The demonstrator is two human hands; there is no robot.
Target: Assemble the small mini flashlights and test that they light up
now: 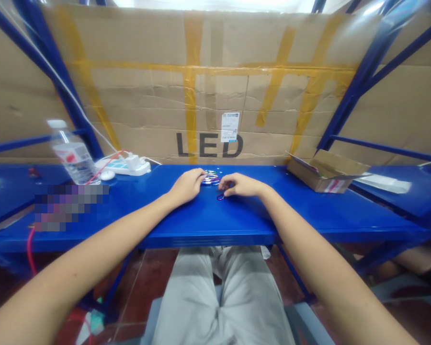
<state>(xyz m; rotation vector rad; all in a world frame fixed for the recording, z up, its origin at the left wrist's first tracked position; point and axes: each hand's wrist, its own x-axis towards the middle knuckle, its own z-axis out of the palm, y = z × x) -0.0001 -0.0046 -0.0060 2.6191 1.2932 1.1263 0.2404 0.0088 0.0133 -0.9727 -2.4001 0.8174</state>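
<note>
So both hands are parked on the blue table (208, 220) right below the LED lettering (209, 145) on the cardboard backing. The left hand (187, 186) is loosely curled, not a fist but definitely narrow, knuckles up, and its fingertips are resting on a little pile of clips (211, 177) that sits straight under the lettering. The right hand (243, 185) is just to the right of that, also palm down with the fingers bent in close together, and the tips come down next to a purple loop (221, 197) lying a touch nearer to the person than the pile. Honestly I can't tell whether either hand is actually pinching anything or just touching it; it's all too small and the fingers cover the contact. The pile itself looks like a bunch of small shiny metal bits in mixed colours, some green, blue and pinkish, bunched tightly between the two hands. The loop looks like a single piece apart from the bunch. Other stuff: a white power strip (124, 165) off to the left of the lettering, a clear water bottle (73, 155) further left again, and an open cardboard box (326, 172) well off to the right of it.
</note>
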